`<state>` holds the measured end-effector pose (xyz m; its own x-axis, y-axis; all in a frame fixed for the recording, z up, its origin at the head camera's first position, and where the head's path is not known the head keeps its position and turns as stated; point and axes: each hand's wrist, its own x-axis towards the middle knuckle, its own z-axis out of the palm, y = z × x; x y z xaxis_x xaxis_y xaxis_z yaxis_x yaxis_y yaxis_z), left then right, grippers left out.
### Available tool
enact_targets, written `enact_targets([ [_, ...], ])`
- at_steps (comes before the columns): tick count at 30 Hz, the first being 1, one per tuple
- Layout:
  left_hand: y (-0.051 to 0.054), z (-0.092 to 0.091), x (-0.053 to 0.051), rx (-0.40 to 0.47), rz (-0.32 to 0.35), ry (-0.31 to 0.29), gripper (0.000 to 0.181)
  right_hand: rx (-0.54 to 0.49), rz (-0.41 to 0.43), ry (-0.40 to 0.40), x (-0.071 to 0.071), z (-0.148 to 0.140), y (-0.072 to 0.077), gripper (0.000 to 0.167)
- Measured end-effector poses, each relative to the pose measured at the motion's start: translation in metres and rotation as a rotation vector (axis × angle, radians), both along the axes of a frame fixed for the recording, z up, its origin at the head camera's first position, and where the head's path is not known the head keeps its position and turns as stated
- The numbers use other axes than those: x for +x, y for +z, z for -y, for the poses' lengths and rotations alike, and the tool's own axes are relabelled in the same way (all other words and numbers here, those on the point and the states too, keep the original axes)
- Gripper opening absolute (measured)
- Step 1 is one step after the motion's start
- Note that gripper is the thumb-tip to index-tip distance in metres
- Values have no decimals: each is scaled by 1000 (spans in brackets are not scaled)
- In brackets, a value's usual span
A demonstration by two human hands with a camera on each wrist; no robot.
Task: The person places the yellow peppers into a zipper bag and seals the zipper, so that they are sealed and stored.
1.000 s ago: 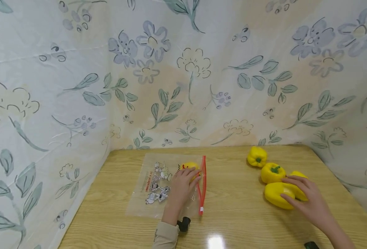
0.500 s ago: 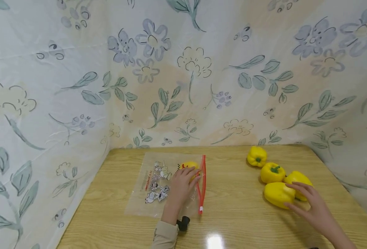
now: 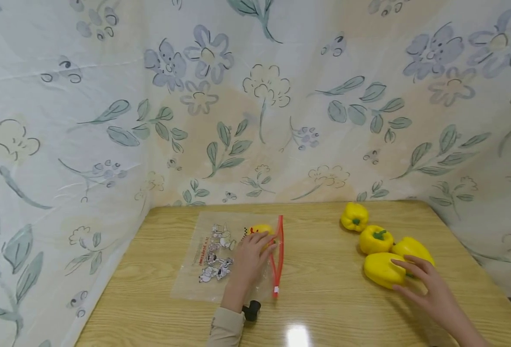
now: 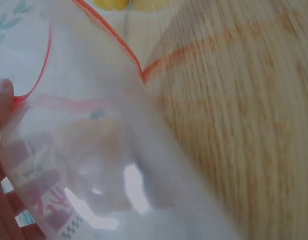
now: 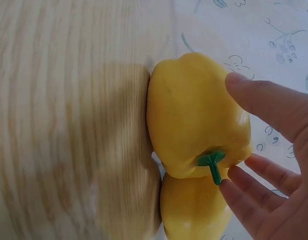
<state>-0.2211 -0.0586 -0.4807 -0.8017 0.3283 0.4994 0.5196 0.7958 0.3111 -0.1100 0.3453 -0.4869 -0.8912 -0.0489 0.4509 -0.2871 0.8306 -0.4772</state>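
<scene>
yellow pepper [image 3: 382,270], right hand [image 3: 431,286] alongside (thumb apart), left hand [image 3: 248,258] gripping bag [image 3: 214,253]

On the clear zip bag [image 3: 223,253] I can read one line of red lettering [image 3: 203,251], set sideways: "It's playtime!" Beside it I see a fainter line of small print [image 3: 195,255], too tiny for me to read. My left wrist view shows red print [image 4: 56,201] on the same bag, too blurred to make out.
</scene>
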Motion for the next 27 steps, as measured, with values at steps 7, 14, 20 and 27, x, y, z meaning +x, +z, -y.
enact_targets([
  [7,-2,2,-1,12,12,-13,37,12,-11,-4,0,3,-2,58],
  [14,-5,2,-2,11,-14,-8,37,-2,-37,12,-2,2,-7,60],
  [20,-5,2,-2,-21,-25,2,37,-13,-63,19,-4,3,-8,64],
  [27,-6,2,-2,-28,-23,24,33,-19,-41,7,-6,7,-8,64],
])
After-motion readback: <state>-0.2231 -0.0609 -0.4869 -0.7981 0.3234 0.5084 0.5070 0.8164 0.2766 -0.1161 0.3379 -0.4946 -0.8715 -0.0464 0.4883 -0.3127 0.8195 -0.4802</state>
